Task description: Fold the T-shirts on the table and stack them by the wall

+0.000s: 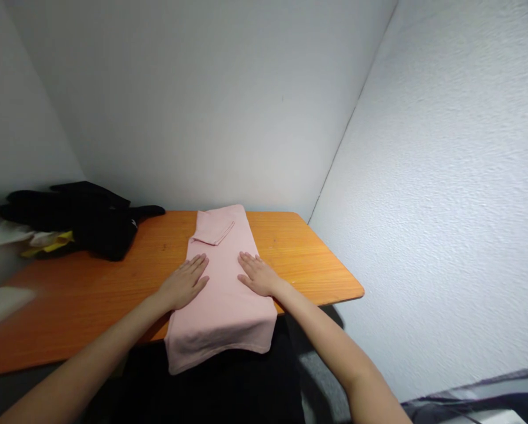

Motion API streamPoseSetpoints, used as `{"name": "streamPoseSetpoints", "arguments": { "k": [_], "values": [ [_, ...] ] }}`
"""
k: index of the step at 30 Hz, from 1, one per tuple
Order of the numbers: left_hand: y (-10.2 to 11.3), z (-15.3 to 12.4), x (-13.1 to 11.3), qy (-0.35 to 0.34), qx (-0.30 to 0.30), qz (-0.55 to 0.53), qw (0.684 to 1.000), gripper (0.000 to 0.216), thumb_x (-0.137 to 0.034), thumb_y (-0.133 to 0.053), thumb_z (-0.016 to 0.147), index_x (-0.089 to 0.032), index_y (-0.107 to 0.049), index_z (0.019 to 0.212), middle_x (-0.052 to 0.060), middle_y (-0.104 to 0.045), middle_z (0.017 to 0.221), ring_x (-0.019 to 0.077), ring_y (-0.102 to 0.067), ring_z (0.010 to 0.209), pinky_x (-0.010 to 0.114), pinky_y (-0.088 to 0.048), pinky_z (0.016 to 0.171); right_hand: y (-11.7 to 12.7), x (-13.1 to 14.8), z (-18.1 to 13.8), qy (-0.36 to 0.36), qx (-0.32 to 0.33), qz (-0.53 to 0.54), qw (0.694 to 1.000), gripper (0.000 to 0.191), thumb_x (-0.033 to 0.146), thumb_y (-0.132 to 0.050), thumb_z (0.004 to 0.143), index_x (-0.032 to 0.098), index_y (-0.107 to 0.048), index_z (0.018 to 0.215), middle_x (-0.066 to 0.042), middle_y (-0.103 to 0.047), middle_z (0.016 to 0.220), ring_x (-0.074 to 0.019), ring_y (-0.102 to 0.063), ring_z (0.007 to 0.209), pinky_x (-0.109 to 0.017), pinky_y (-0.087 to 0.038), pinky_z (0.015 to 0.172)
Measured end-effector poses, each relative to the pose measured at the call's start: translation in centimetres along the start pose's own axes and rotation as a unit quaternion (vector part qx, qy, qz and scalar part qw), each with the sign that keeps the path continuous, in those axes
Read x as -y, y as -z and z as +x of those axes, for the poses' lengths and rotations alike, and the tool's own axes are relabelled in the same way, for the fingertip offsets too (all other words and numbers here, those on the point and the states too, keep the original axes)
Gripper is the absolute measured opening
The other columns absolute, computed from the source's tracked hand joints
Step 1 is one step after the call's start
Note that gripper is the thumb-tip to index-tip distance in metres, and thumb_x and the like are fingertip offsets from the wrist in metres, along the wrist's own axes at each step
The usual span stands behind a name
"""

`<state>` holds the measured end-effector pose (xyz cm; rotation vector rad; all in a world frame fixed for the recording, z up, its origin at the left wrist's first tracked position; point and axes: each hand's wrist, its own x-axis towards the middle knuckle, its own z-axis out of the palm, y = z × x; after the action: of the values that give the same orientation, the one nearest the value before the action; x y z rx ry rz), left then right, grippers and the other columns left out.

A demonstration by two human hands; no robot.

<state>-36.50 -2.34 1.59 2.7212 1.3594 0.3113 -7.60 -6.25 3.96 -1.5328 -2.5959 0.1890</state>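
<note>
A pink T-shirt (226, 282) lies lengthwise across the wooden table (290, 253), folded into a long strip. One sleeve is turned inward over the far part, and the lower end hangs over the near edge. My left hand (186, 282) rests flat on the left side of the cloth, fingers stretched out. On the right side my right hand (258, 274) presses flat too, its fingers spread and pointing inward. Neither hand grips the fabric.
Black clothing (96, 224) is heaped at the table's far left, with a yellow piece (52, 242) and white cloth beside it. A blurred white item (3, 303) lies at the left edge. Walls (228, 106) stand behind and to the right.
</note>
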Motion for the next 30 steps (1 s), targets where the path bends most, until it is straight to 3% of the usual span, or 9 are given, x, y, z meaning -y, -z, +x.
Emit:
{"name": "streamPoseSetpoints", "arguments": {
  "k": [6,9,13,19,22,24,30],
  "values": [
    [0.6,0.2,-0.3,-0.012,0.005,-0.001,1.0,0.063,-0.048,-0.029,0.095,-0.012,-0.033,0.147,0.011,-0.025,0.156,0.023,-0.022,0.145,0.043,-0.018,0.12,0.2,-1.7,-1.9,-0.021,0.011,-0.013,1.0,0.063,0.05,-0.026,0.099,0.018,-0.017,0.153,-0.003,-0.009,0.158,-0.0205,-0.005,0.146,-0.043,-0.005,0.119],
    [1.9,-0.9,-1.3,-0.071,0.022,0.004,0.997,0.056,-0.043,-0.029,0.096,-0.015,-0.04,0.144,0.009,-0.032,0.154,0.0221,-0.028,0.144,0.043,-0.016,0.12,0.5,-2.1,-3.6,-0.024,0.007,-0.023,0.999,0.063,0.049,-0.028,0.099,0.018,-0.018,0.153,-0.004,-0.011,0.158,-0.0217,-0.006,0.146,-0.044,-0.004,0.119],
    [3.8,-5.6,-2.8,-0.165,0.08,-0.056,0.981,0.049,-0.044,-0.037,0.096,-0.033,-0.038,0.144,-0.004,-0.034,0.153,0.0192,-0.031,0.142,0.038,-0.018,0.121,1.1,-1.2,-7.2,-0.007,0.004,-0.038,0.999,0.057,0.039,-0.031,0.098,0.021,-0.023,0.152,-0.002,-0.015,0.158,-0.0206,-0.008,0.146,-0.044,-0.007,0.119],
    [5.0,-12.7,-2.0,-0.164,0.116,-0.057,0.978,0.071,-0.022,-0.045,0.089,-0.04,-0.013,0.149,-0.009,-0.017,0.158,0.0203,-0.018,0.146,0.04,-0.012,0.122,1.6,0.7,-13.2,0.078,-0.005,-0.058,0.995,0.063,0.022,-0.032,0.091,0.022,-0.021,0.152,0.0,-0.016,0.158,-0.0144,-0.012,0.146,-0.038,-0.01,0.119],
    [3.8,-13.3,-1.0,-0.161,0.088,-0.02,0.983,0.077,-0.01,-0.045,0.083,-0.041,-0.018,0.148,-0.009,-0.025,0.156,0.02,-0.027,0.144,0.038,-0.017,0.122,1.1,0.5,-14.3,0.094,-0.014,-0.094,0.991,0.07,0.022,-0.041,0.087,0.019,-0.017,0.153,-0.003,-0.013,0.158,-0.0182,-0.011,0.146,-0.04,-0.012,0.119],
    [2.5,-13.0,-0.6,-0.171,0.042,0.036,0.984,0.073,-0.006,-0.041,0.086,-0.043,-0.024,0.147,-0.008,-0.032,0.154,0.0189,-0.034,0.14,0.037,-0.024,0.12,0.2,0.1,-14.1,0.092,-0.037,-0.129,0.987,0.067,0.021,-0.043,0.089,0.018,-0.022,0.152,-0.006,-0.019,0.157,-0.0204,-0.017,0.145,-0.042,-0.017,0.119],
    [0.7,-12.1,-1.3,-0.228,-0.105,0.249,0.935,0.075,0.002,-0.037,0.087,-0.038,-0.024,0.149,0.001,-0.053,0.143,0.0194,-0.052,0.127,0.036,-0.039,0.105,-2.8,-0.1,-12.0,0.138,-0.196,-0.248,0.939,0.044,0.011,-0.047,0.093,0.014,-0.048,0.137,-0.014,-0.048,0.142,-0.0262,-0.04,0.135,-0.045,-0.039,0.108]
  ]
}}
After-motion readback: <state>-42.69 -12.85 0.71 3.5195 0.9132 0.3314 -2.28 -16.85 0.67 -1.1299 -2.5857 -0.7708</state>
